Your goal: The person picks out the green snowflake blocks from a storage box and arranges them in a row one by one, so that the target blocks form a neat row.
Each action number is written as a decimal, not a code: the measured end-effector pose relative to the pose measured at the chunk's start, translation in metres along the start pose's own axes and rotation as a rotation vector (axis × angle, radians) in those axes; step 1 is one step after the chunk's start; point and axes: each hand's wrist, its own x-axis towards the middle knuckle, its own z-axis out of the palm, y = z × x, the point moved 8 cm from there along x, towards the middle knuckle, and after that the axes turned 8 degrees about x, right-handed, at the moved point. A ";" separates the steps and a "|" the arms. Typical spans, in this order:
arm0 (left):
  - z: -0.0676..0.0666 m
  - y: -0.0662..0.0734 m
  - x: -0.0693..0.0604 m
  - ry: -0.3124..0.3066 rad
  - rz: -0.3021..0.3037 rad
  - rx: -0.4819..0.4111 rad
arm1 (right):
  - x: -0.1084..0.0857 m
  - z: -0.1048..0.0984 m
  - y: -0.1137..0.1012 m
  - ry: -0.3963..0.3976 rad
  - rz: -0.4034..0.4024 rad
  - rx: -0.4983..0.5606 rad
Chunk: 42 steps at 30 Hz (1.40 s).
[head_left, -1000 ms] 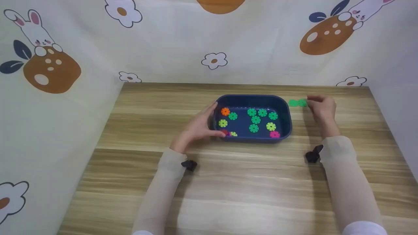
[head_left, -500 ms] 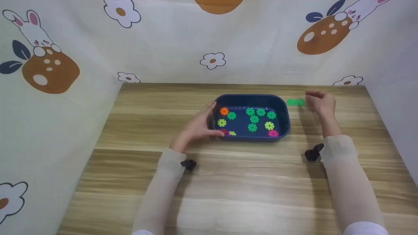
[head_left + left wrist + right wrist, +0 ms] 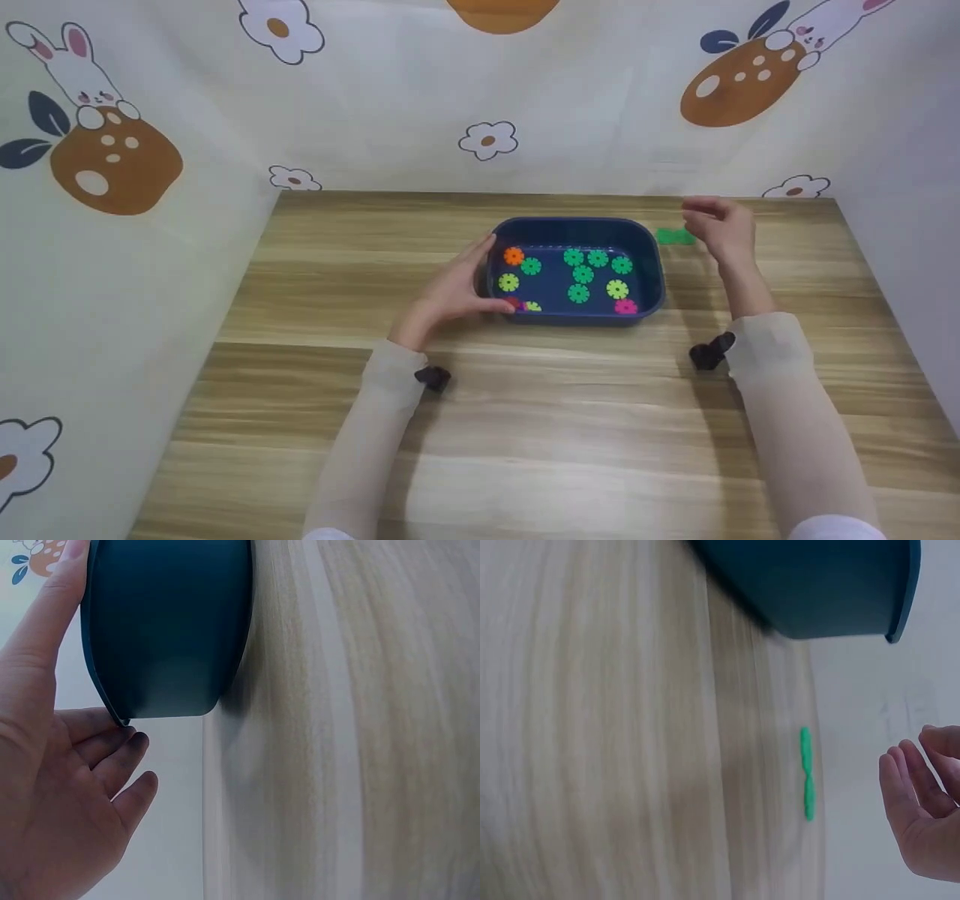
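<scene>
A dark blue plastic bin (image 3: 576,318) stands on the table, with several small notched discs inside: green discs (image 3: 583,274), yellow ones (image 3: 617,289), an orange one (image 3: 513,256) and a pink one (image 3: 625,307). My left hand (image 3: 448,291) holds the bin's left end, thumb over the near corner of the rim and fingers at the far side. To the right of the bin, two green discs (image 3: 676,237) lie side by side on the table; edge-on in the right wrist view, the green discs (image 3: 807,774) form a thin strip. Above them hovers my right hand (image 3: 726,229), fingers loosely bent and holding nothing.
The wood-grain table (image 3: 525,420) runs back to a patterned cloth wall (image 3: 390,97), close behind the bin and the green discs. Another pale wall (image 3: 907,247) borders the right side. A black wrist camera (image 3: 711,352) sits on the right sleeve.
My right hand has let go of the green discs, lifted off the table and shifted slightly left over them. My left hand stays on the bin.
</scene>
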 end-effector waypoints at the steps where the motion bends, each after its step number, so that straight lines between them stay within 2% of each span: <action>1: 0.000 0.000 0.000 0.000 0.000 -0.002 | -0.001 0.003 -0.002 -0.007 -0.006 0.008; 14: -0.001 -0.002 -0.003 -0.011 -0.030 -0.026 | -0.023 0.054 -0.030 -0.118 -0.042 -0.004; 19: -0.002 -0.001 -0.002 -0.022 -0.042 -0.033 | -0.030 0.078 -0.039 -0.189 -0.047 0.053; 22: -0.002 -0.002 -0.002 -0.021 -0.034 -0.031 | -0.034 0.093 -0.043 -0.238 -0.056 0.097; 26: -0.003 0.000 -0.001 -0.001 0.013 -0.015 | -0.040 0.111 -0.047 -0.286 -0.072 0.139; 29: -0.004 0.001 -0.001 0.013 0.036 -0.004 | -0.044 0.123 -0.048 -0.311 -0.084 0.144; 33: -0.003 0.000 -0.001 0.008 0.023 -0.002 | -0.049 0.138 -0.046 -0.335 -0.094 0.118; 42: 0.000 0.000 -0.002 -0.006 -0.011 -0.015 | -0.056 0.162 -0.033 -0.355 -0.052 0.053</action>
